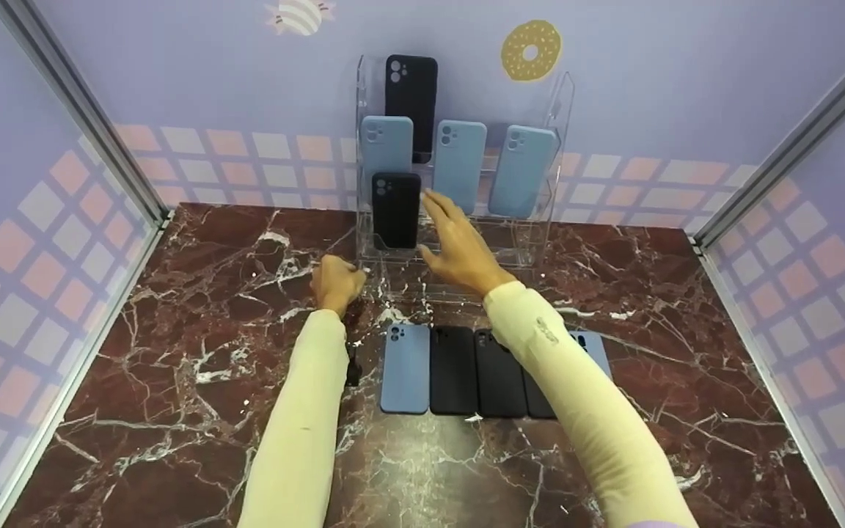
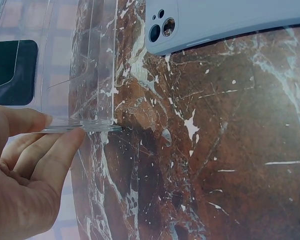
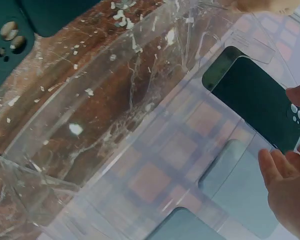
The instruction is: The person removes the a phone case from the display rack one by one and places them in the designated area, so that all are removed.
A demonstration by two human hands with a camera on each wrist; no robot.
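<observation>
Left hand [image 1: 336, 282] pinches the clear stand [image 1: 540, 147]; right hand [image 1: 459, 246], fingers spread beside the black case [image 1: 395, 210], might knock it loose.

Marble table top [image 1: 173, 411]: dark red-brown stone with white veining, enclosed by lilac checked panels on three sides. Standing on it, toward the rear centre: one clear acrylic display stand [image 1: 540, 242], tiered. Lying flat in front of the stand, in a row side by side with edges touching: a light blue phone case [image 1: 405, 369] at the left end, then black phone cases [image 1: 453, 370], and another blue case [image 1: 597, 350] at the right end, mostly hidden by a sleeve.
</observation>
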